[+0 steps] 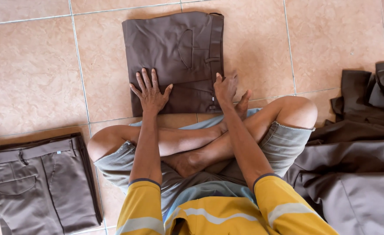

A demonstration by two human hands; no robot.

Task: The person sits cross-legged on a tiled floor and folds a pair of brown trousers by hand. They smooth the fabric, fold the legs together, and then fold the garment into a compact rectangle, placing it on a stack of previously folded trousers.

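Floor: glossy peach-pink tiles with pale grout lines run under and beyond both hands; no walls show
Seated person: cross-legged on the tiles in grey shorts and a yellow striped shirt, both arms reaching forward over the knees
Folded trousers: a dark brown pair, folded into a neat rectangle, lies on the floor directly ahead of the hands, back pocket and belt loop facing up
Left hand: the left hand lies flat with fingers spread wide, pressing the near left part of the folded trousers
Right hand: the right hand rests fingers-down on the near right corner, at the waistband edge
Finished pile: grey-brown folded trousers lie well left of the left hand
Unfolded heap: brown garments are bunched to the right of the right hand
Labels: a small pale tag sits on the waistband of the left pair; print too small to tell
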